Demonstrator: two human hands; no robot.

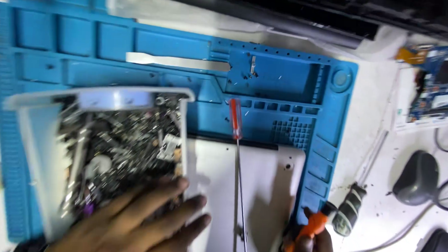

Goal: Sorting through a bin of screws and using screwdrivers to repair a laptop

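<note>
Head view: blue work mat (288, 78), the landmark, its right edge giving onto bare white bench. White parts tray (100, 150) on the mat's left half, heaped with dark screws and metal bits, blurred; left hand (137, 223) lies flat across its near rim, fingers spread, clamping nothing. Right hand (312, 248) at the mat's near right corner, closed on an orange-handled tool (310, 227). Red-handled screwdriver (237, 162) lies across the white panel (251, 194) at mat centre

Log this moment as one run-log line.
left hand: fingers in white parts tray of screws | right hand: grips orange-handled tool | red screwdriver: lying on white panel
</note>
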